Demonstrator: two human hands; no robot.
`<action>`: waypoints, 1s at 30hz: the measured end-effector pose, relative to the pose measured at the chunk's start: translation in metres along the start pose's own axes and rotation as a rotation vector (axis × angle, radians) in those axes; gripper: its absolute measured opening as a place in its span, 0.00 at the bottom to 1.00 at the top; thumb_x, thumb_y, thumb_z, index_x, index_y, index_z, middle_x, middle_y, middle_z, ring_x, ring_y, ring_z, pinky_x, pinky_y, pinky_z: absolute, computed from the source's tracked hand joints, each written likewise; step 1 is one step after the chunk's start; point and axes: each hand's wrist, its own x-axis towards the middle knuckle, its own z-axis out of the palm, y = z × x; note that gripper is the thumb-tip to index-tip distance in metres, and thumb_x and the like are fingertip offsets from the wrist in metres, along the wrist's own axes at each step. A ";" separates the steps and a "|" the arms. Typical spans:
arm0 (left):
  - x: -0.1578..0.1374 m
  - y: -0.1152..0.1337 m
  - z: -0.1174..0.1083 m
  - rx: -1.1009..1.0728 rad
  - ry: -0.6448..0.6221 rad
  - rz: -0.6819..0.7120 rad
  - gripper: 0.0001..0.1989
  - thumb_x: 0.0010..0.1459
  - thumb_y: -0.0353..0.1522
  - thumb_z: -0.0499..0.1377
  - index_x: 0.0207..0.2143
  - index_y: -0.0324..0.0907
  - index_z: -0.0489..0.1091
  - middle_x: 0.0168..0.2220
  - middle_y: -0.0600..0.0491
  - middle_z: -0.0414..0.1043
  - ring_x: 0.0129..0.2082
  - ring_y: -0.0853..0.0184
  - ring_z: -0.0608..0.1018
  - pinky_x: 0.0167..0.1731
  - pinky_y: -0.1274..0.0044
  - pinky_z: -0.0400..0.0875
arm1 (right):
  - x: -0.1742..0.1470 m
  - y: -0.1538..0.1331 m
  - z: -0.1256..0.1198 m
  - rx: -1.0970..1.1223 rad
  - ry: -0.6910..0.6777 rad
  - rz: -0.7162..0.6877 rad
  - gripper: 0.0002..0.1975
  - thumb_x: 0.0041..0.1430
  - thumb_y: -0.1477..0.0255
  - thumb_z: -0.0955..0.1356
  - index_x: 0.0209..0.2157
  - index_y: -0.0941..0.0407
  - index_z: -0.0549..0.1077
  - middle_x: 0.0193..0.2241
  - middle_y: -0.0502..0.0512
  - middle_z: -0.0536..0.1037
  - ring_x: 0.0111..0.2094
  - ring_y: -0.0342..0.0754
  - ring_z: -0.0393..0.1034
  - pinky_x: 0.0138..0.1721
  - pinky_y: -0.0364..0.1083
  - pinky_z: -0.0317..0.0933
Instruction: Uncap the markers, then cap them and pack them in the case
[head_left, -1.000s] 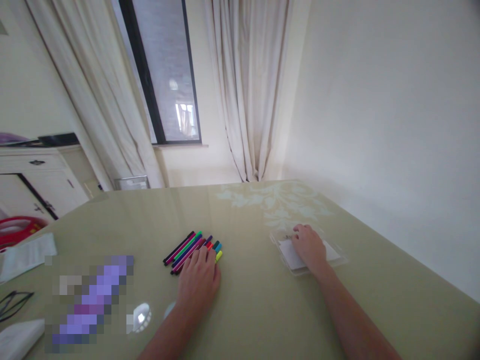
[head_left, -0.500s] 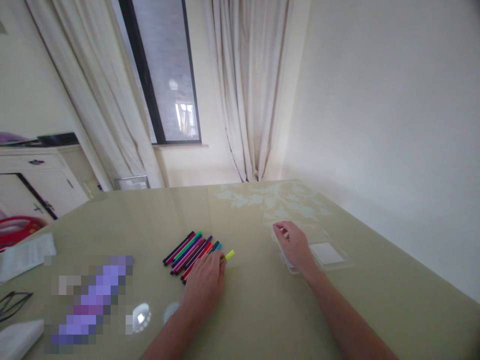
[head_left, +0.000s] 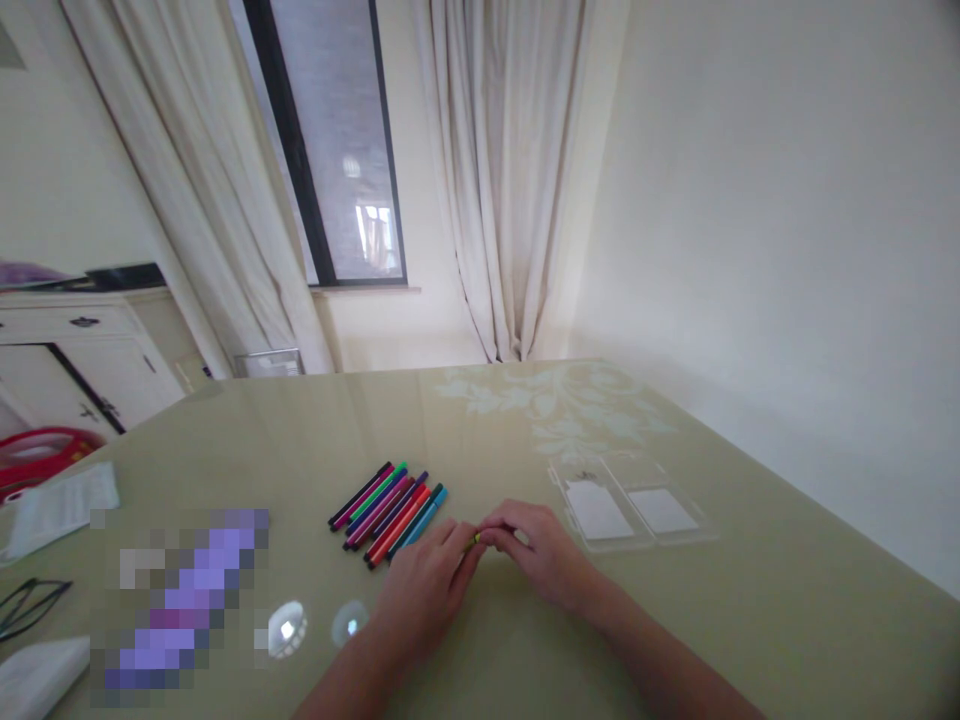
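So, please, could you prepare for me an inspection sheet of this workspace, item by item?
Surface: greenish table, with a pale leaf pattern toward the far edge.
Job's things: coloured pens lying side by side; yellow pen, mostly hidden; clear case, open, with white paper in both halves.
Clutter: glasses and a white packet at left; pixelated purple thing, not identifiable.
Hands: left hand and right hand meet, both pinching the yellow pen.
Cables: nothing seen.
Surroundings: window, curtains, cabinet, wall.

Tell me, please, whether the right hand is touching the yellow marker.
Touching: the head view shows the right hand pinching the yellow marker, of which only a small part is visible.
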 end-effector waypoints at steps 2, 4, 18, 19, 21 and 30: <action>0.001 -0.002 -0.002 -0.021 -0.019 -0.040 0.15 0.75 0.39 0.47 0.45 0.49 0.73 0.40 0.53 0.80 0.37 0.65 0.82 0.34 0.78 0.70 | 0.002 0.002 -0.002 0.028 0.033 0.016 0.14 0.70 0.60 0.67 0.37 0.53 0.81 0.33 0.53 0.82 0.35 0.47 0.76 0.40 0.44 0.65; 0.001 -0.005 -0.001 -0.046 -0.027 -0.092 0.14 0.74 0.39 0.48 0.49 0.50 0.72 0.41 0.54 0.81 0.37 0.65 0.83 0.35 0.77 0.71 | 0.004 0.006 -0.006 0.046 0.079 0.043 0.13 0.69 0.61 0.68 0.37 0.53 0.81 0.32 0.52 0.82 0.34 0.47 0.75 0.38 0.44 0.65; -0.003 0.007 0.009 -0.038 -0.104 0.046 0.05 0.70 0.32 0.56 0.44 0.46 0.72 0.43 0.52 0.75 0.45 0.61 0.77 0.46 0.72 0.71 | 0.015 0.042 -0.016 -0.547 0.052 0.181 0.13 0.71 0.76 0.61 0.46 0.54 0.76 0.44 0.57 0.80 0.45 0.50 0.75 0.47 0.45 0.64; -0.004 0.009 0.008 -0.040 -0.123 0.049 0.06 0.70 0.32 0.56 0.43 0.46 0.72 0.43 0.52 0.75 0.45 0.61 0.77 0.45 0.71 0.71 | 0.016 0.041 -0.014 -0.590 0.028 0.177 0.13 0.71 0.77 0.60 0.47 0.54 0.76 0.45 0.57 0.80 0.45 0.50 0.75 0.46 0.45 0.64; -0.004 0.011 0.008 -0.062 -0.149 0.067 0.05 0.70 0.33 0.56 0.43 0.46 0.72 0.43 0.52 0.75 0.44 0.61 0.77 0.44 0.72 0.70 | 0.019 0.039 -0.011 -0.670 -0.011 0.155 0.14 0.71 0.77 0.60 0.47 0.54 0.76 0.45 0.57 0.80 0.46 0.50 0.74 0.46 0.45 0.63; -0.006 0.012 0.012 -0.091 -0.138 0.091 0.05 0.70 0.34 0.57 0.42 0.46 0.73 0.41 0.52 0.75 0.42 0.62 0.77 0.42 0.73 0.69 | 0.021 0.047 -0.002 -0.846 -0.066 0.136 0.14 0.68 0.81 0.62 0.47 0.54 0.75 0.44 0.58 0.81 0.49 0.53 0.71 0.50 0.49 0.57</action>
